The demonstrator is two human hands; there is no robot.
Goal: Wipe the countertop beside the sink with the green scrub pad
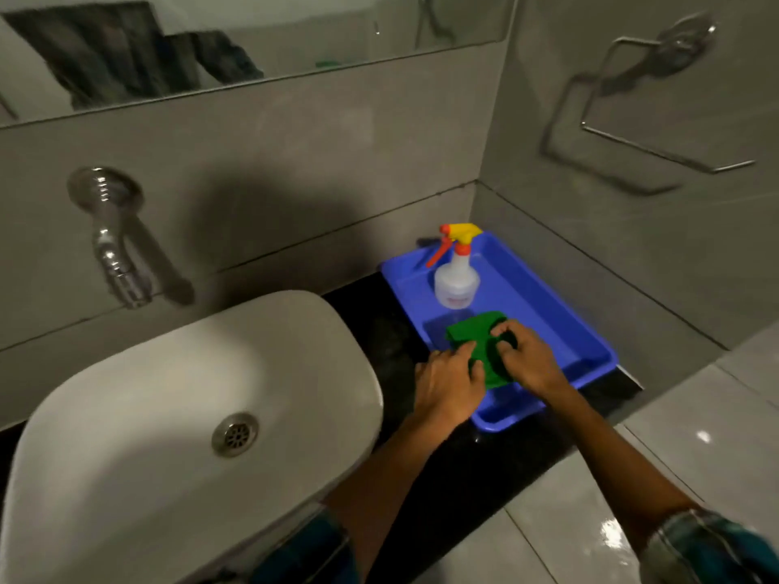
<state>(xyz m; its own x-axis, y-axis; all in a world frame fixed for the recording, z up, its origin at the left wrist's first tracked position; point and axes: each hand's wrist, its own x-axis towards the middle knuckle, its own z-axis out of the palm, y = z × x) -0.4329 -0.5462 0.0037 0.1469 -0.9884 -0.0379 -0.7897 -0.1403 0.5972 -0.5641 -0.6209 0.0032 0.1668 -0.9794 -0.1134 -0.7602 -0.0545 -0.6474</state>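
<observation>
Both hands, left hand [449,383] and right hand [529,358], fingers pinching green scrub pad [472,335] over blue tray [548,305], 3 o'clock of sink [295,330]; looks light, floppy, grip edges.

A bathroom — a white basin [181,415] with a metal drain [235,435] fills the lower left of the frame, a chrome wall tap [110,236] above it, a mirror [236,44] along the top, a towel ring [657,103] at upper right, and grey tiled walls [295,170] — glossy floor tiles [695,436] lower right.
</observation>
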